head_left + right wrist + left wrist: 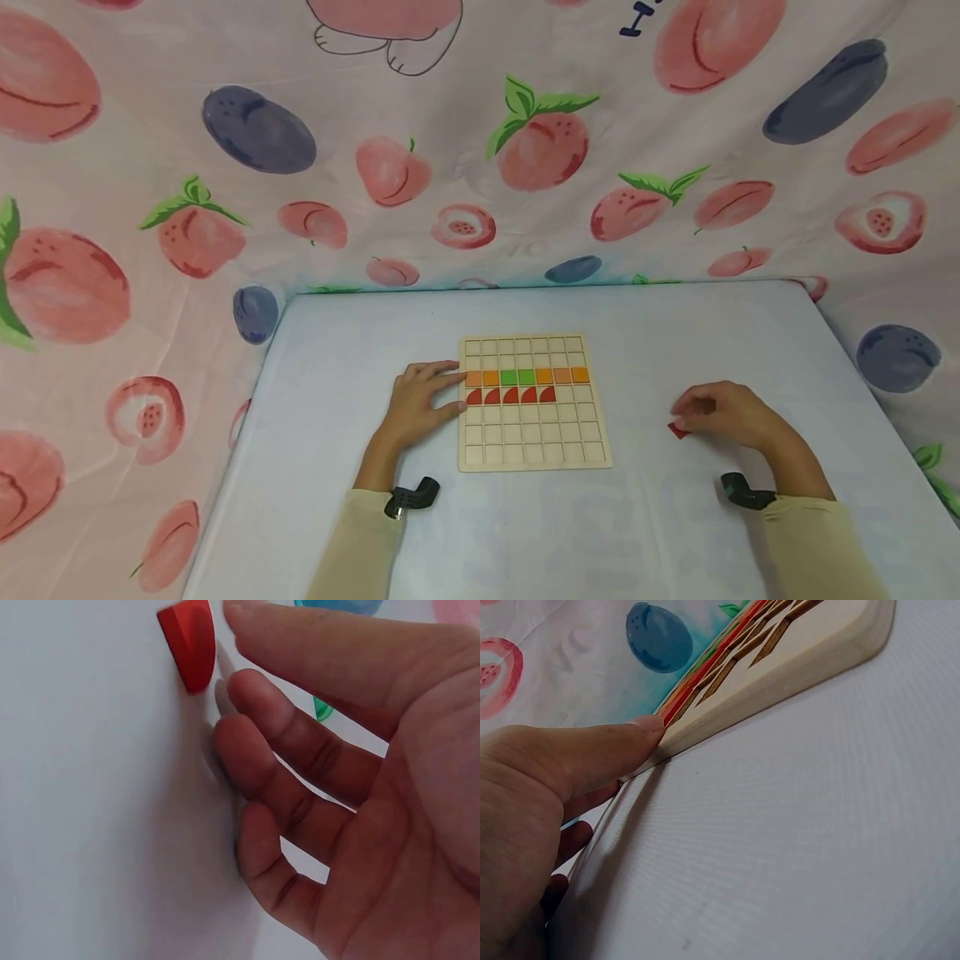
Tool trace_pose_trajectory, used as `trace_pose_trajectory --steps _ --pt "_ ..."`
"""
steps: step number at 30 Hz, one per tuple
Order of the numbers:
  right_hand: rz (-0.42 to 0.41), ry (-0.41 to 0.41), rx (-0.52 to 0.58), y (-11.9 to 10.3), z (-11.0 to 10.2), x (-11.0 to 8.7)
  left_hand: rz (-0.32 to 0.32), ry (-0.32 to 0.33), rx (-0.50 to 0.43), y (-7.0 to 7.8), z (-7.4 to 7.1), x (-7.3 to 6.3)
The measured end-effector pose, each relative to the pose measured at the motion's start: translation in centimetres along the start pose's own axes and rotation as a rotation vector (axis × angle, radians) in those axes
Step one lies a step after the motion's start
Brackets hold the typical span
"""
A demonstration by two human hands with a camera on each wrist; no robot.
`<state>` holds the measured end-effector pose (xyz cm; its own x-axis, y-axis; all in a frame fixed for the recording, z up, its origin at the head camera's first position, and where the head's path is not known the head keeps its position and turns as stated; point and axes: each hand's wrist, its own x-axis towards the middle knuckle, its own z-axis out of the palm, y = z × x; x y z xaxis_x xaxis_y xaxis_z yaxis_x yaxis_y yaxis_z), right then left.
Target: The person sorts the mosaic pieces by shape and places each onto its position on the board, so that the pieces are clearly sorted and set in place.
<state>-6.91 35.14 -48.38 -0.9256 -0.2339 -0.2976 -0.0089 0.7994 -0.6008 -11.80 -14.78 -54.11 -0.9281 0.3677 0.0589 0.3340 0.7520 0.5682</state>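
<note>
A square wooden grid board [495, 457] lies on the table, with a row of orange and green square tiles [518, 377] and, below it, several red quarter-circle pieces [511, 396]. At the board's left edge, my left hand [417, 400] has its fingers spread. Its thumb touches the edge in the left wrist view, with the board's rim [780, 690] beyond it. Right of the board, my right hand [723, 411] has curled fingers, with thumb and fingertips at another red quarter-circle piece [189, 645]. The exact contact with this piece is partly hidden.
The white table [337, 333] runs back to a hanging cloth [465, 108] printed with fruit. A black wrist camera [415, 495] sits on the left wrist and another black camera [746, 492] on the right.
</note>
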Motion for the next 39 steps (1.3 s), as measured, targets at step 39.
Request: trace_pose_trajectory --steps 39 --pt "-0.016 0.064 -0.062 -0.2 0.9 1.0 0.008 0.002 -0.009 -0.2 0.1 0.0"
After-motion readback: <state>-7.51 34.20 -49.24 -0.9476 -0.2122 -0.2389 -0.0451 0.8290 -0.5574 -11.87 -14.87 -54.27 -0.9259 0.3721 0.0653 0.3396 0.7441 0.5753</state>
